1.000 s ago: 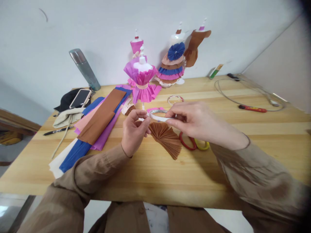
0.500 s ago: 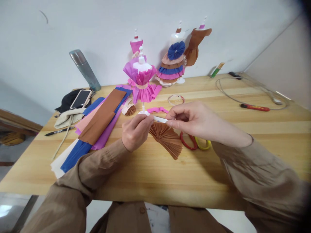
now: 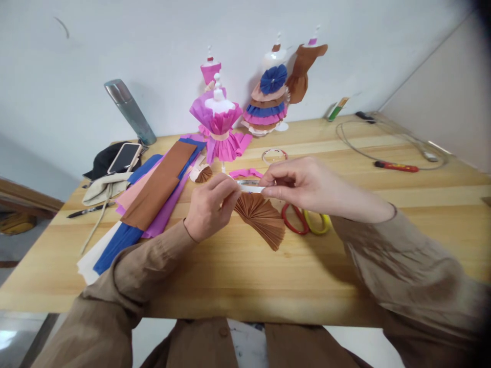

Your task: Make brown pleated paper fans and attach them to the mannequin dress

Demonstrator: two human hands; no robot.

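Tape point(image 3: 251, 189): held above the counter point(image 3: 238, 286), seen nearly edge-on, its long axis turned crosswise, left to right.
Left hand point(image 3: 211, 207): curled almost closed, the tape's left end gripped; fingertips are partly hidden.
Right hand point(image 3: 293, 183): half closed, the tape's right end pinched between thumb and fingers.
Fan point(image 3: 264, 221): laid just nearer than the tape, its lower tip pointed toward the near right.
Red loop point(image 3: 284, 219): set just beside the fan.
Near edge: crossed by both sleeves point(image 3: 149, 263); bare wood is shown between it and the fan.
Papers point(image 3: 161, 186): slanted, left of the left hand.
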